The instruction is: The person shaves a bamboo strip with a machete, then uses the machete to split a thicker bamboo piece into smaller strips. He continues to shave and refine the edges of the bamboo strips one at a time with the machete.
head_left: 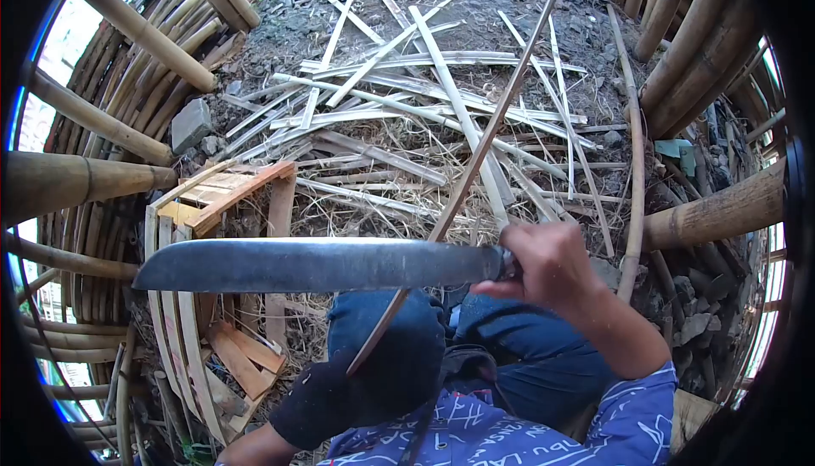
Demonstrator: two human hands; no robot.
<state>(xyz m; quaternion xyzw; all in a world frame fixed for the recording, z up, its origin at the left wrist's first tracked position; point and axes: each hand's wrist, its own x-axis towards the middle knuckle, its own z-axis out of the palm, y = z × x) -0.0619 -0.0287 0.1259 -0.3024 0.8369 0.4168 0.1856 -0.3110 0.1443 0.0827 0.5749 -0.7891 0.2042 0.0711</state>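
My right hand (548, 262) is wrapped around the handle of a large machete (323, 264). Its broad blade stretches to the left across the view, roughly level, above my knees. My left hand (340, 398), in a black glove, is low in front of me by my thigh and closed on the lower end of a long, thin bamboo strip (486, 139). That strip slants up and away to the right, passing behind the blade. Dark glove and dark clothing blend together, so the separate left fingers are hard to make out.
Split bamboo strips (441, 84) lie crisscrossed on the ground ahead. A wooden frame (242, 199) stands at the left near a concrete block (192, 125). Thick bamboo poles (717, 216) close in on both sides. Rubble (700, 322) lies at the right.
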